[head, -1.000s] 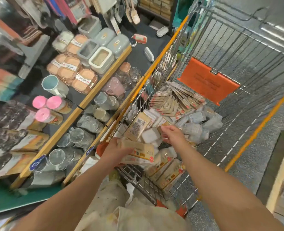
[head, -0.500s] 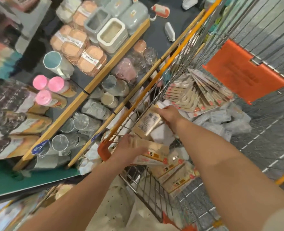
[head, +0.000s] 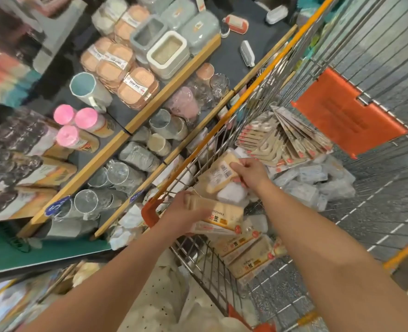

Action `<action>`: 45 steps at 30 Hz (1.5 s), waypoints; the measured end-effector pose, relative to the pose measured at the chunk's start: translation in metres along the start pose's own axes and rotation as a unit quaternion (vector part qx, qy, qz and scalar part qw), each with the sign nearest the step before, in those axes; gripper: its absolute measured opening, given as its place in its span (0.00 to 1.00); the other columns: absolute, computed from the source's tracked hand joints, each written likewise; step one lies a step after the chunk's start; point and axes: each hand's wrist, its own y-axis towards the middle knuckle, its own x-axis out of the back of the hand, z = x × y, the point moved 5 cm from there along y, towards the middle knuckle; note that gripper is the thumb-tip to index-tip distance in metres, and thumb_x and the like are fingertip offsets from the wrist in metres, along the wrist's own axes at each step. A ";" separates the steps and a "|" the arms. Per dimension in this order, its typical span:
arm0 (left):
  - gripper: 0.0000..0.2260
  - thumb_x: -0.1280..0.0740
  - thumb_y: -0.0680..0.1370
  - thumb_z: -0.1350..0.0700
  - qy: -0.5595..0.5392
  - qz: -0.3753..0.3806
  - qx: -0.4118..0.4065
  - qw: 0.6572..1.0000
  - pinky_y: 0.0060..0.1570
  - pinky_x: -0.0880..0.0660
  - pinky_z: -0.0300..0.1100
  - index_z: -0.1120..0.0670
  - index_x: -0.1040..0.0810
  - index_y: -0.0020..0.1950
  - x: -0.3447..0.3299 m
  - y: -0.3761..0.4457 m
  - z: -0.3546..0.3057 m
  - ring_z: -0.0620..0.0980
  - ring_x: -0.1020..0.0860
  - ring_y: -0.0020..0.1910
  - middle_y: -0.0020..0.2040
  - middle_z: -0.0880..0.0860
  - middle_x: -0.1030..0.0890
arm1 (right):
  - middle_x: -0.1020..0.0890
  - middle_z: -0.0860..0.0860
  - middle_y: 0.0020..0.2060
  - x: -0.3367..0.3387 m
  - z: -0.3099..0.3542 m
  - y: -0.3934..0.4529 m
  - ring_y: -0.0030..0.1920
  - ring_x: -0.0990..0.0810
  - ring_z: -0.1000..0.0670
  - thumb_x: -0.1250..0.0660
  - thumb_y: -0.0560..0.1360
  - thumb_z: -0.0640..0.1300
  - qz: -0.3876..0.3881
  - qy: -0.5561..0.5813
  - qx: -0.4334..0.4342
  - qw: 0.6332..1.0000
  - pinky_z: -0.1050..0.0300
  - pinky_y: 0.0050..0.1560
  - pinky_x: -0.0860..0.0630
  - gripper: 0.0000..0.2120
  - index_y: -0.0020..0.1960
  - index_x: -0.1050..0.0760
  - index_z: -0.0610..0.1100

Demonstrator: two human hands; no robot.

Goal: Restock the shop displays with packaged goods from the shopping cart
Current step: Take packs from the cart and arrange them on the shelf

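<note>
Both my hands are inside the wire shopping cart (head: 265,75). My left hand (head: 181,212) grips a small stack of flat beige packets (head: 222,214) just above the cart's near corner. My right hand (head: 248,172) pinches another beige packet (head: 218,174), label side up, lifted over a white pack (head: 231,194). More beige packets (head: 243,255) lie in the cart's near end. A fan of flat carded items (head: 282,137) and clear-wrapped packs (head: 313,180) lie further in.
To the left, display shelves with wooden rails (head: 171,85) hold soap boxes (head: 136,87), lidded containers (head: 168,53), clear cups (head: 116,174) and pink-capped tubes (head: 78,137). An orange flap (head: 341,113) hangs on the cart's far wall. A bag (head: 174,307) sits below my arms.
My right hand moved left across the cart and took hold of a beige packet, lifting it. My left hand kept its stack. The camera leaned closer over the cart.
</note>
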 end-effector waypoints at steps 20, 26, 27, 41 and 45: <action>0.17 0.25 0.70 0.52 -0.241 -0.008 -0.160 0.957 0.35 0.23 0.42 0.51 0.28 0.53 0.090 -0.136 0.022 0.46 0.18 0.35 0.42 0.50 0.16 | 0.19 0.42 0.38 0.006 0.120 -0.248 0.27 0.24 0.50 0.14 0.51 0.56 0.182 0.231 0.247 0.923 0.63 0.26 0.27 0.32 0.47 0.21 0.40; 0.11 0.29 0.76 0.53 -0.333 -0.051 -0.185 0.923 0.41 0.23 0.44 0.46 0.31 0.52 0.138 -0.193 0.095 0.47 0.20 0.40 0.35 0.46 0.15 | 0.18 0.51 0.37 -0.089 0.115 -0.322 0.33 0.20 0.51 0.17 0.43 0.48 0.253 0.159 0.297 0.907 0.60 0.26 0.23 0.19 0.30 0.18 0.44; 0.17 0.27 0.73 0.51 -0.344 -0.049 -0.195 0.917 0.36 0.23 0.43 0.47 0.31 0.58 0.147 -0.204 0.110 0.47 0.19 0.38 0.39 0.49 0.14 | 0.18 0.51 0.37 -0.106 0.110 -0.336 0.33 0.20 0.51 0.19 0.46 0.44 0.262 0.155 0.304 0.903 0.61 0.27 0.23 0.14 0.30 0.19 0.44; 0.13 0.30 0.78 0.49 -0.460 -0.239 -0.223 0.825 0.27 0.27 0.36 0.51 0.26 0.60 0.251 -0.361 0.353 0.48 0.19 0.39 0.45 0.52 0.15 | 0.18 0.49 0.49 -0.333 0.040 -0.487 0.47 0.18 0.51 0.32 0.69 0.30 0.415 0.014 0.350 0.839 0.59 0.44 0.21 0.13 0.46 0.20 0.46; 0.14 0.30 0.78 0.49 -0.490 -0.297 -0.244 0.782 0.27 0.26 0.38 0.52 0.27 0.60 0.275 -0.394 0.393 0.46 0.18 0.35 0.42 0.50 0.15 | 0.20 0.49 0.57 -0.388 0.039 -0.515 0.56 0.19 0.53 0.28 0.62 0.34 0.463 -0.048 0.347 0.814 0.58 0.52 0.20 0.29 0.62 0.26 0.46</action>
